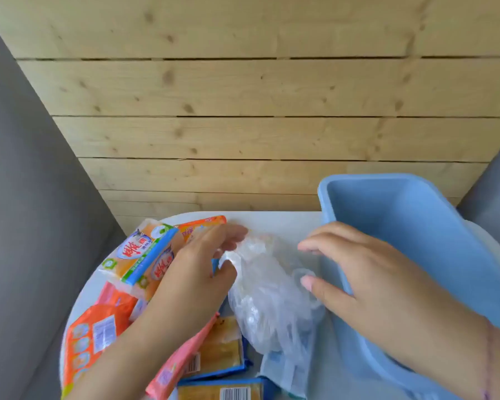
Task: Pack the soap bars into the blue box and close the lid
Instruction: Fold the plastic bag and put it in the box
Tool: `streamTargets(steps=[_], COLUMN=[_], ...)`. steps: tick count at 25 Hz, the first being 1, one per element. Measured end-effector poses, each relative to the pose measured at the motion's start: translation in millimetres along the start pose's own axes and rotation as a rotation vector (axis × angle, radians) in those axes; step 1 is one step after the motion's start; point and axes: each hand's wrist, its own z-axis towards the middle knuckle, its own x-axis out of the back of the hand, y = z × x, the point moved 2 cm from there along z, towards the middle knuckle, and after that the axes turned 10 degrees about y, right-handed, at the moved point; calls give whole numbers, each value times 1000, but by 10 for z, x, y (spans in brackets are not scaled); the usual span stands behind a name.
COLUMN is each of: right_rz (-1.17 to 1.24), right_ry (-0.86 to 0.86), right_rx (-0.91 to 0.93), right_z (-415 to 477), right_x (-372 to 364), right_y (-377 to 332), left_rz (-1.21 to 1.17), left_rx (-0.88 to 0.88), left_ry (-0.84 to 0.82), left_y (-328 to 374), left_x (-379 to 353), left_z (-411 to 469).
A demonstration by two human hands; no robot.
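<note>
- Nearest, wrapped soap bars (225, 359) lie loose on the white desk (274, 222), left of centre; their film looks slick, the bars inside stiff and fairly heavy; best taken across the short sides
- Left hand (191, 272) pinches the crumpled clear plastic bag (266, 295) between thumb and fingers (231, 235); the bag is light and limp
- Right hand (367, 272) hovers with fingers loosely spread, holding nothing, over the near-left rim of the blue box (433, 232)
- The box stands open and empty at the right; no lid is in view
- Farther left, more bars (145, 252) lie stacked
</note>
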Motion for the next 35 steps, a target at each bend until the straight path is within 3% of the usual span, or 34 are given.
streamTargets(steps=[2,6,11,17,19,23,26,29,32,35], right_rz=[15,103,100,204,259,342,314,379,656,768], right_ry=[22,30,-29,-95,-104,-44,148,379,490,588], right_rx=[-13,-69,-86,-211,-258,-387,-445,-430,-362,-272], right_z=[-97,-213,-267,-249,-192,-84,-20,39,136,238], right_x=[-60,-166,-366,-523,-619,-856,-930,-855,-519,11], right_y=[-9,-106,-225,-166,-162,-196,-253,-332,-416,-394], left_rz=[118,132,473,315,365,120,-44,-244,-300,-355], left_rx=[-85,-50,-22,-43,-82,10,57,187,85,40], left_ry=[-32,-195,-363,-490,-435,-297,-247,-131,-11,88], left_y=[9,-69,17,59,77,169,244,400,683,1077], left_x=[-39,-48,-146,-354,-340,-181,-145,-49,178,378], left_z=[-61,-35,34,89,90,49,85,153,288,417])
